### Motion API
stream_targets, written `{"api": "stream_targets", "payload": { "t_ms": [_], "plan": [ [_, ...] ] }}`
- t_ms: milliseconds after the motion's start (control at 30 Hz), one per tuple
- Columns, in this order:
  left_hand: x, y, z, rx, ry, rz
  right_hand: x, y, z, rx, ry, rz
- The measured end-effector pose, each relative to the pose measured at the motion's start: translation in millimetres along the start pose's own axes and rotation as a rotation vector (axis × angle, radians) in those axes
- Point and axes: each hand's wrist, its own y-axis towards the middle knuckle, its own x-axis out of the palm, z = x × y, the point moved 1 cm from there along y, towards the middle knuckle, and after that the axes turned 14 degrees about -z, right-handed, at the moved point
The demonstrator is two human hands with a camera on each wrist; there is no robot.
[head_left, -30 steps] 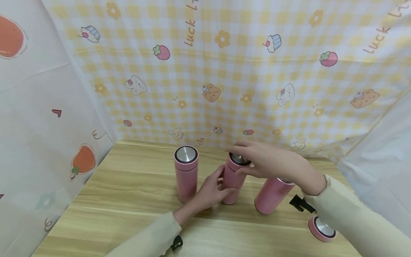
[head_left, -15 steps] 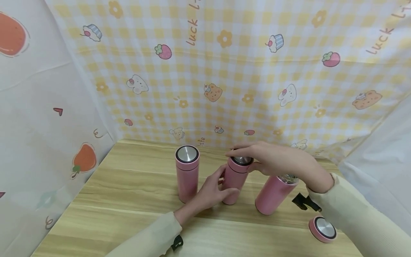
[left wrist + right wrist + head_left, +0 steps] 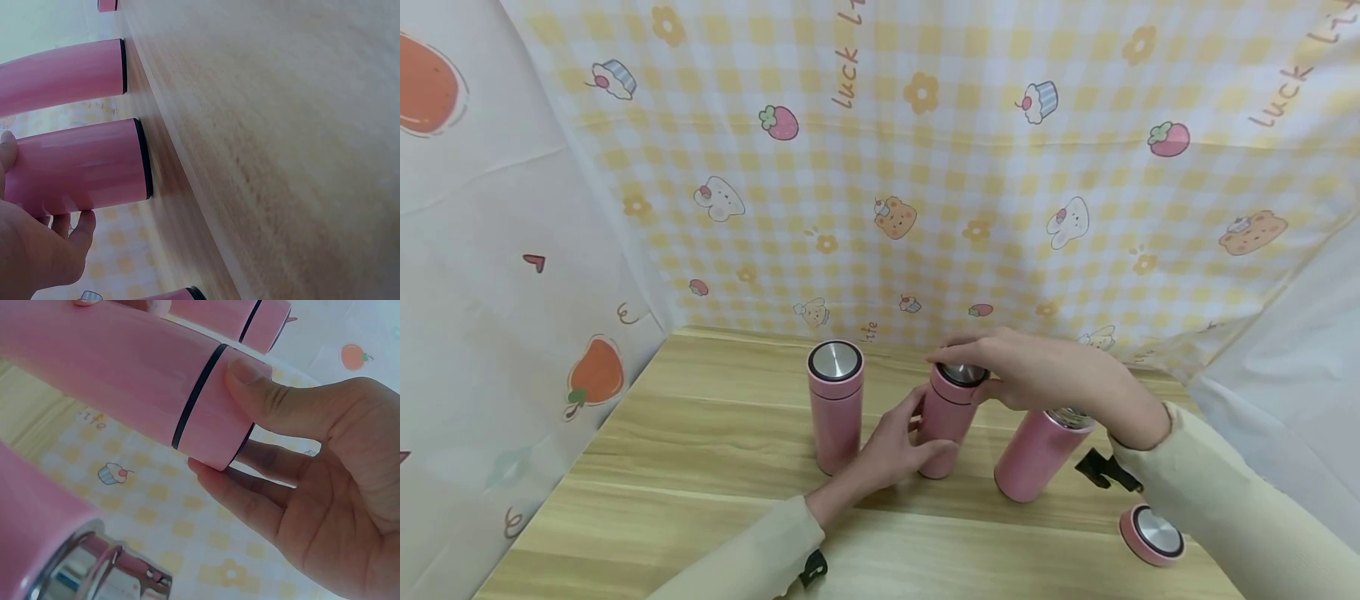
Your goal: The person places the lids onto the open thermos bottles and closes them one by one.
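Observation:
A pink thermos flask (image 3: 942,425) stands upright in the middle of the group. My left hand (image 3: 891,450) grips its body low down, thumb on one side and fingers on the other, as the left wrist view also shows. Above, my right hand (image 3: 1037,371) holds the pink lid (image 3: 215,406) between thumb and fingertips. This lid sits on the flask, with a dark ring at the seam. To the right, an uncovered flask (image 3: 1037,458) shows its shiny metal neck (image 3: 103,569). A loose lid (image 3: 1152,535) lies on the table near my right sleeve.
Another lidded pink flask (image 3: 837,417) stands left of my left hand. All of it is on a wood-grain table (image 3: 700,467). A yellow checked cloth (image 3: 820,175) hangs behind, and pale cloth walls flank both sides.
My right hand has turned a little about the lid, its thumb shifting from the front toward the right side. More of the lid's metal top shows. My left hand keeps its grip in place.

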Motion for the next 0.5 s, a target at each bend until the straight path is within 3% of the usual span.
{"api": "stream_targets", "payload": {
  "t_ms": [500],
  "plan": [
    [0.5,-0.8,0.6,-0.011,0.009,-0.002,1.6,1.6,-3.2,0.033,-0.110,0.075]
  ]
}}
